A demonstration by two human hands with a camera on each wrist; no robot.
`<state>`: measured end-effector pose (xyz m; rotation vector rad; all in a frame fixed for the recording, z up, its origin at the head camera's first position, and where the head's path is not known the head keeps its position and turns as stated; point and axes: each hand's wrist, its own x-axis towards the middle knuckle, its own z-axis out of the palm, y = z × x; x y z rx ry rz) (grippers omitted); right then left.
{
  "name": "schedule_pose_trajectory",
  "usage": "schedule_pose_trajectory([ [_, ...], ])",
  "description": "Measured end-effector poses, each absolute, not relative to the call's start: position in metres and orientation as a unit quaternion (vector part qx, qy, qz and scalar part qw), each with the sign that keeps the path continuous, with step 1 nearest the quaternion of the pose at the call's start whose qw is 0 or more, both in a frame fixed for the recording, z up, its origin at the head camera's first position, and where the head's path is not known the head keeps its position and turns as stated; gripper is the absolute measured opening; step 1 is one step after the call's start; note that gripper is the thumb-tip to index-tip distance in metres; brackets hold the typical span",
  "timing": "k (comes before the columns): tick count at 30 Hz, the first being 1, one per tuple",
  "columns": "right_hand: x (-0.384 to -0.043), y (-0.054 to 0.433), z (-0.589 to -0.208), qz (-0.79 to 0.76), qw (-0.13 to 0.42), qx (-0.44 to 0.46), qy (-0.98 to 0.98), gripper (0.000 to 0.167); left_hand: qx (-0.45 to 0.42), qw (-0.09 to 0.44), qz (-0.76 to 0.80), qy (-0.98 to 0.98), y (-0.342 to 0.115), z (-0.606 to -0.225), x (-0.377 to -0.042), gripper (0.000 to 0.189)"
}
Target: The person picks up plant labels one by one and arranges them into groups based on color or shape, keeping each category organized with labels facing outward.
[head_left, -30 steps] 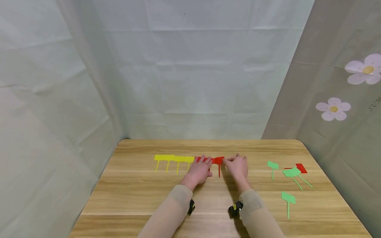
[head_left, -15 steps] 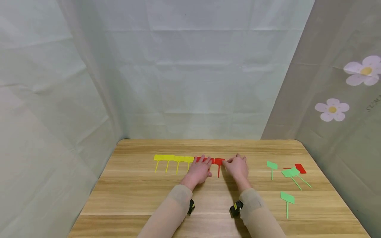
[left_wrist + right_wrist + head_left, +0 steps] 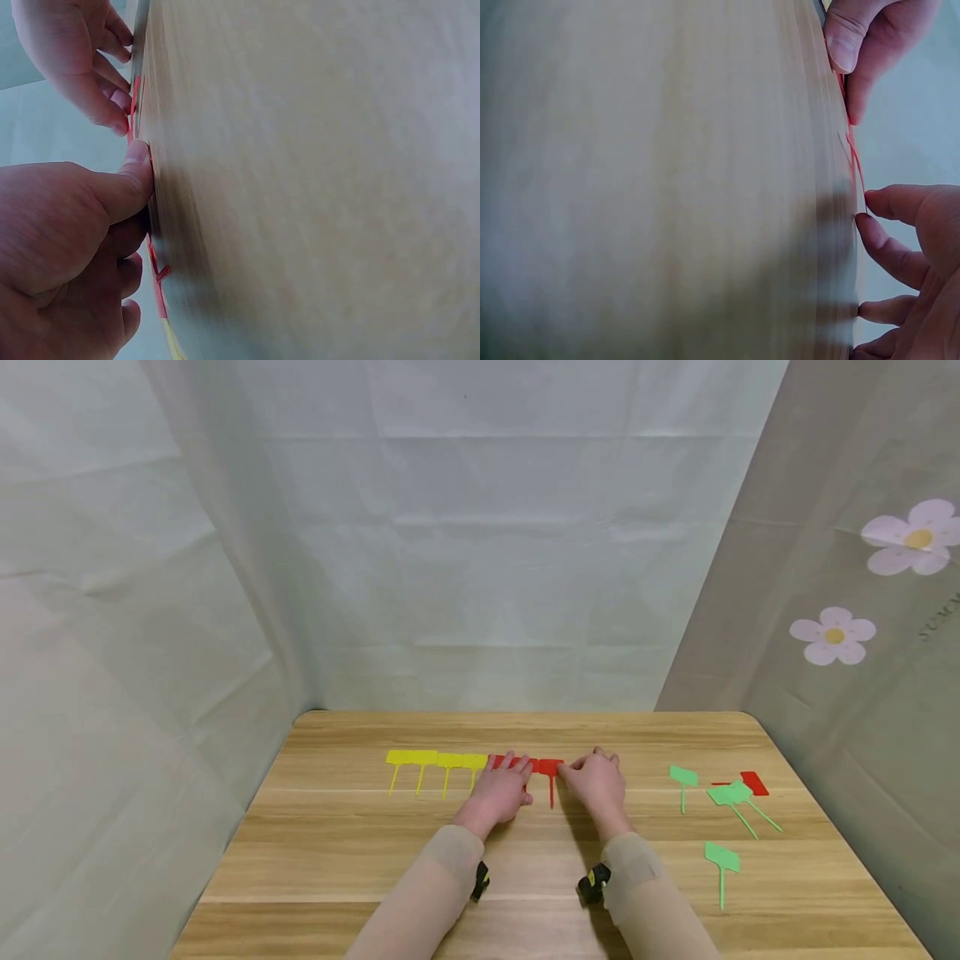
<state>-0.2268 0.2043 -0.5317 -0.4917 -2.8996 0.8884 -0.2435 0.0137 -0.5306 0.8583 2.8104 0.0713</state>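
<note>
In the head view, several flat T-shaped plant labels lie in a row, yellow ones point(image 3: 400, 757) on the left and red ones on the right. My left hand point(image 3: 498, 793) rests with spread fingers over the inner red labels and partly hides them. At the right end of the row, the last red plant label point(image 3: 551, 767) has its stem towards me. My right hand point(image 3: 597, 785) pinches this label's right edge between thumb and forefinger. The right wrist view shows the thumb and forefinger of the right hand point(image 3: 922, 247) meeting at the thin red edge.
To the right lie several green plant labels point(image 3: 722, 857), two of them overlapping, and another red label point(image 3: 754, 783) partly under them. The wooden table point(image 3: 337, 860) ends at a pale cloth backdrop point(image 3: 465, 568), with cloth on both sides.
The last red label has turned slightly and now sits straighter in line with the row. Both hands stay almost in place; the whole view shifts slightly left.
</note>
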Motion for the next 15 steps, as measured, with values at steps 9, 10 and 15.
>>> schedule_pose_trajectory([
  [9,-0.2280,0.2025,-0.5319,0.259,0.035,-0.162,-0.952,0.036,0.292,0.096,0.020,0.951,0.0137,-0.5320,-0.2446,0.068],
  [10,-0.2286,0.2025,-0.5323,0.256,0.035,-0.162,-0.952,0.036,0.292,0.096,0.020,0.951,0.0138,-0.5319,-0.2447,0.068],
  [15,-0.2298,0.2031,-0.5338,0.251,0.035,-0.163,-0.954,0.037,0.291,0.097,0.019,0.952,0.0143,-0.5311,-0.2449,0.069],
])
